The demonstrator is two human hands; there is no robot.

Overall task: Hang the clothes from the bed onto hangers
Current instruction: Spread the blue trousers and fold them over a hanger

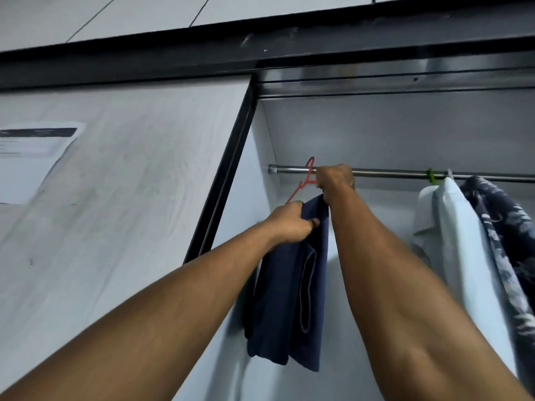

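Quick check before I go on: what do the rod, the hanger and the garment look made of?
The rod looks like polished metal, likely steel: bright reflections run along it. The hanger is probably plastic: thin, evenly red, matte. The garment is navy woven cloth, perhaps cotton: soft folds, seamed edge, no sheen.

Two bare arms in view; rest of person out of frame.
- Left hand (289,224): back of hand showing, rounded knuckles, thumb tip visible at its right edge.
- Right hand (334,176): back of hand and knuckle ridge showing; fingers hidden behind it.
- Wrists just below both hands bare.
- Forearms bare from hands down to lower frame edge.
- Right forearm: marked muscle bulge, long groove running toward elbow.
- Left forearm: smoother contour, soft shading along underside.
- Wide lens broadens both arms away from hands.
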